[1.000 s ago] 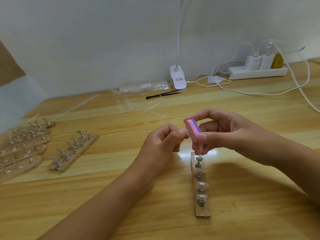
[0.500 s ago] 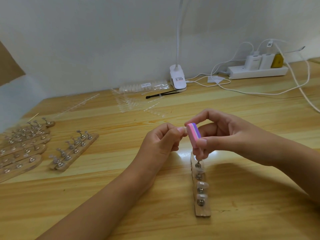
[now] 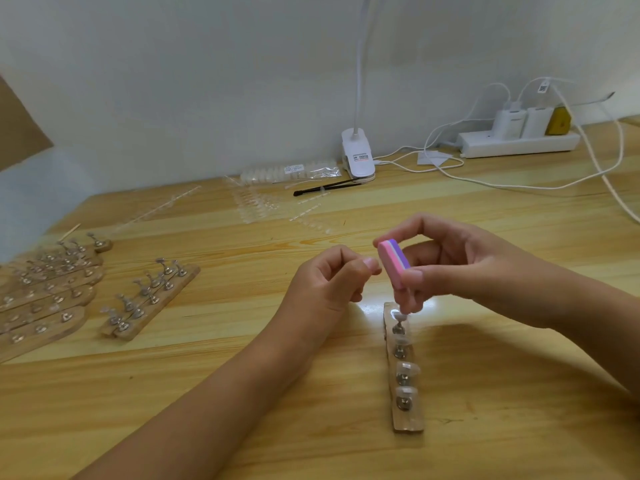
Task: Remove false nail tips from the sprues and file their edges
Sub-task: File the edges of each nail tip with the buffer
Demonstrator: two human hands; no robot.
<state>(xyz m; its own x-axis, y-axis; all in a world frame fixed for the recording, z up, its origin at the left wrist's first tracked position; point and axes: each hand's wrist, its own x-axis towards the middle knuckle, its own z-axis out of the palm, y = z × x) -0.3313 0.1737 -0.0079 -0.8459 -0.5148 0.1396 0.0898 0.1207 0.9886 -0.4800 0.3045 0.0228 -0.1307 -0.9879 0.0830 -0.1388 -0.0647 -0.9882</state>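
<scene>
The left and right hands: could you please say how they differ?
The right hand grips a pink file block; the left hand pinches its fingertips at the block, nothing visible between them. The right hand is over the wooden strip; the left hand is left of it. Both are curled.

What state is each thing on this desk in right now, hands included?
Buffer block, held above the table, tilted.
Right hand, pinching the buffer block.
Left hand, fingers curled, thumb tip by the buffer block; any nail tip inside is too small to see.
Near wooden strip, flat on the table, clear tips on its stands.
Power strip, chargers plugged in.
</scene>
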